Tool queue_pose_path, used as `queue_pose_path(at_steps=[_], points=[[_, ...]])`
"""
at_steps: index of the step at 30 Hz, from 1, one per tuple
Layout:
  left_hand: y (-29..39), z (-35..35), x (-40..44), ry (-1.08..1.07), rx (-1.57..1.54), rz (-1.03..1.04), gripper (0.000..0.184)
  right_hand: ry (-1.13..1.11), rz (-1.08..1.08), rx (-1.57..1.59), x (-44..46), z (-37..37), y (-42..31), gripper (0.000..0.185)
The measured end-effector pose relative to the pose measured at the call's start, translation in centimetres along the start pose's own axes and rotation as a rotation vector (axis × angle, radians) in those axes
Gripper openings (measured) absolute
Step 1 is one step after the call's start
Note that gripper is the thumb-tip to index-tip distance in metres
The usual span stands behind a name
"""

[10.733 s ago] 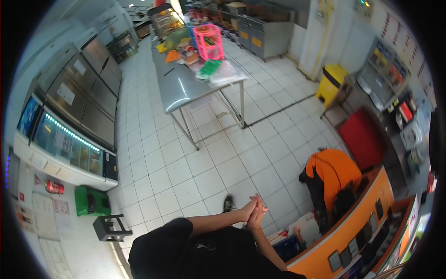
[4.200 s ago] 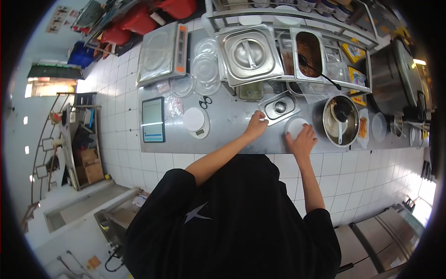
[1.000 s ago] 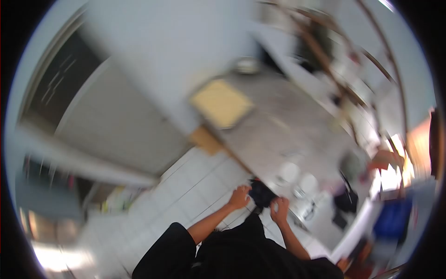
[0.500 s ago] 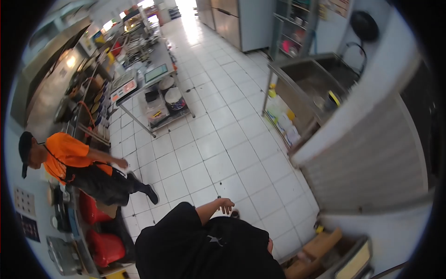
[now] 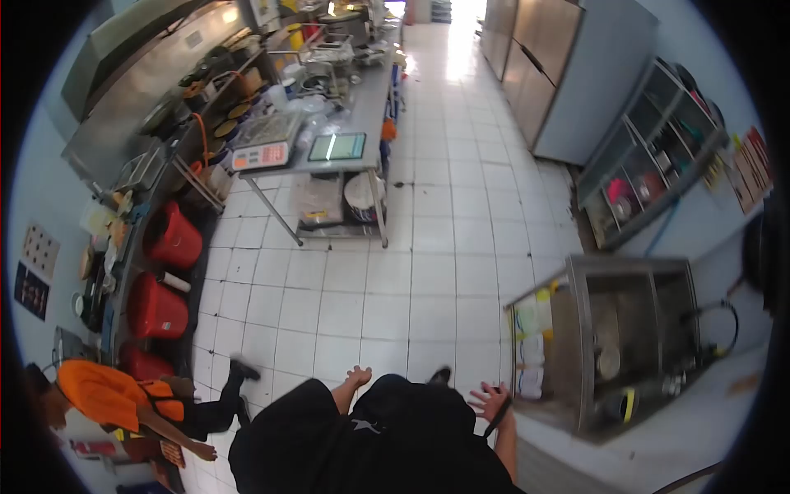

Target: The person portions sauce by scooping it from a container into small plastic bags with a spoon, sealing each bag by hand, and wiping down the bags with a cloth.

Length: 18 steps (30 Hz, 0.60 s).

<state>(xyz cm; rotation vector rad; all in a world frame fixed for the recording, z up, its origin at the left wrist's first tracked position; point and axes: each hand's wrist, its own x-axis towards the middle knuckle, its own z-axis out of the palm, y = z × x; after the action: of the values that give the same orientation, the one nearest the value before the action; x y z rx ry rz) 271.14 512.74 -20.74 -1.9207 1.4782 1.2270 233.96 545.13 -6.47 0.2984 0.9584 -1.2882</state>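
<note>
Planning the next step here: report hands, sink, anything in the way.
Left hand open; right hand spread, near the sink. Co-worker in orange close by on the left; metal table farther ahead.

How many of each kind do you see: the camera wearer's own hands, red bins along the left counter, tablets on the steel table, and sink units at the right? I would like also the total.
Own hands, left hand and right hand: 2
Red bins, one partly hidden: 3
Tablet: 1
Sink unit: 1
Total: 7
</note>
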Motion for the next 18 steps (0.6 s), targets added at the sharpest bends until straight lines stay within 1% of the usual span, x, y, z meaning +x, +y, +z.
queue_pose_path(at_steps=[1, 3, 4, 5, 6, 7, 8, 9, 10, 11, 13, 14, 15, 16, 17, 18], points=[[4.3, -1.1, -2.3, 0.09, -0.236, -0.078, 0.091, -0.173, -0.048, 0.013, 1.6, 1.1, -5.8, 0.087], [10.9, -4.0, -0.2, -0.967, -0.558, 0.151, 0.097, -0.209, -0.068, 0.05, 6.3, 2.4, -16.2, 0.087], [14.2, -5.3, 0.6, -0.884, -0.37, 0.131, 0.097, -0.198, -0.051, -0.036, 9.1, 2.7, -21.0, 0.09], [18.8, -9.5, -1.3, -0.798, -0.181, 0.099, 0.098, -0.077, -0.008, -0.18, 11.7, 3.4, -24.3, 0.087], [21.5, -11.2, 1.8, -0.859, -0.134, 0.141, 0.098, 0.04, 0.029, -0.326, 14.7, 4.4, -27.5, 0.085], [24.7, -13.7, 2.9, -0.856, -0.216, 0.098, 0.099, 0.148, 0.053, -0.478, 18.4, 5.8, -31.2, 0.082], [28.0, -15.5, 5.0, -0.905, -0.24, 0.059, 0.1, 0.251, 0.116, -0.577, 21.7, 6.8, -33.3, 0.092], [31.4, -17.0, 7.0, -0.957, -0.26, 0.018, 0.101, 0.258, 0.193, -0.658, 27.0, 4.5, -34.9, 0.098], [35.1, -19.2, 8.9, -0.947, -0.213, 0.097, 0.103, 0.36, 0.228, -0.758, 31.9, 3.8, -35.6, 0.098], [38.7, -20.5, 10.1, -0.948, -0.165, 0.168, 0.105, 0.569, 0.194, -0.852, 34.7, 5.3, -35.9, 0.085], [46.9, -24.0, 13.0, -0.828, -0.193, -0.001, 0.102, 0.334, 0.153, -0.791, 41.9, 8.1, -41.2, 0.078], [51.8, -27.7, 12.8, -0.804, 0.02, 0.101, 0.098, 0.22, 0.153, -0.754, 44.7, 9.3, -43.3, 0.075], [56.0, -31.2, 12.2, -0.732, 0.093, 0.301, 0.076, 0.109, 0.155, -0.7, 47.3, 10.4, -44.8, 0.072], [59.8, -30.0, 17.7, -0.616, 0.167, 0.351, 0.064, 0.006, 0.154, -0.635, 49.3, 11.3, -46.2, 0.069], [62.7, -28.4, 23.8, -0.499, 0.031, 0.643, 0.06, -0.093, 0.144, -0.558, 50.6, 12.9, -47.5, 0.067], [67.3, -32.2, 21.0, -0.521, -0.192, 0.632, 0.06, -0.015, 0.212, -0.439, 46.9, 21.5, -52.1, 0.055]])
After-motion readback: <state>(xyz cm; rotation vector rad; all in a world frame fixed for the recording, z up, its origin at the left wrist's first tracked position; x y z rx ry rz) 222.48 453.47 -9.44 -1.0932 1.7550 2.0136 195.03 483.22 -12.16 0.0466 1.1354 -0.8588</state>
